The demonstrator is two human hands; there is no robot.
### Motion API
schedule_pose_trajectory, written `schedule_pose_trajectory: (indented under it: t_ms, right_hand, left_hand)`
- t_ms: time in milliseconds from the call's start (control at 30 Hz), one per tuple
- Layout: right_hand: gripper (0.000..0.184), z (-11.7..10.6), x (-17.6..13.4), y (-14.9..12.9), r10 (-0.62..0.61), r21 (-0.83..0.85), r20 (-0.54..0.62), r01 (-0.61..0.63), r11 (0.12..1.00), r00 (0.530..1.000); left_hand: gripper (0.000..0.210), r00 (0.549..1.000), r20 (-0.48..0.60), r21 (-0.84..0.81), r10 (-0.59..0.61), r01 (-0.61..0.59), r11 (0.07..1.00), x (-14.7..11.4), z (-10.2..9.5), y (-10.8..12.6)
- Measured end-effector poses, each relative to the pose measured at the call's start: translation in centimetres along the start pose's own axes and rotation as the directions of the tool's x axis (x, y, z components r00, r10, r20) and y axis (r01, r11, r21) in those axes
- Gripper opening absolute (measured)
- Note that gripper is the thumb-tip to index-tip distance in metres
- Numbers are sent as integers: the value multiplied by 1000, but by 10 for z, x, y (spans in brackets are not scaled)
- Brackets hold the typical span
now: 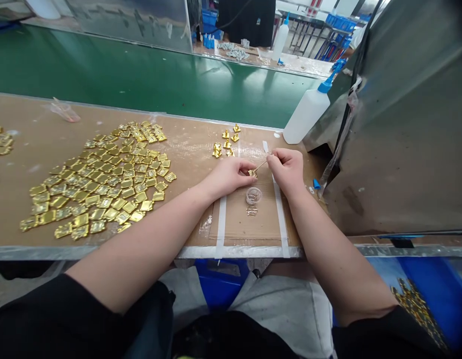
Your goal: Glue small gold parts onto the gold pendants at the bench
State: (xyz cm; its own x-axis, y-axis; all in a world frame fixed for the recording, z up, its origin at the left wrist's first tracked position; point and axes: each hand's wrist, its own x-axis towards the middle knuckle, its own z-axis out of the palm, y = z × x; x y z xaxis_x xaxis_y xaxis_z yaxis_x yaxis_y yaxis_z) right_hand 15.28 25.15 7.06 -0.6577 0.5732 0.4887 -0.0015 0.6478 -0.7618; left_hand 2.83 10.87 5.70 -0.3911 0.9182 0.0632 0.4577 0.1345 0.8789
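My left hand (231,175) rests on the taped cardboard, its thumb and fingers closed round a small gold piece (252,173). In my right hand (288,168) a thin stick (261,164) is pinched, its tip touching or just above that gold piece. Just below the fingers stands a small clear cup (253,195). A clear, flat piece (252,211) lies nearer the table edge. Beyond my left hand sit several small gold parts (227,143) with upright bits. To the left spreads a wide heap of flat gold pieces (111,174).
A white squeeze bottle (306,115) with a blue nozzle stands at the back right, beside a grey panel (410,124). A blue cap (316,184) lies on the table. A green belt (148,75) runs behind. A person (246,22) is across it. A blue bin (432,294) holds gold parts.
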Motion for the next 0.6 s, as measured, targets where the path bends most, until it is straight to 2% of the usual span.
schedule_pose_trajectory:
  t_ms: [400,533,600]
  right_hand:
    - [28,2,-1,2,-41,-1,19,41,999,999]
    - [31,-4,-3,1,-127,63,-31,129,990,991]
    - [34,-9,-5,0,-219,155,12,215,964,976]
  left_hand:
    - [35,1000,0,11,5,-5,1000,-2,-2,4]
    - [32,1000,-5,21,24,-24,1000,-2,-1,5]
    - [30,999,-19,18,33,-33,999,-2,-1,6]
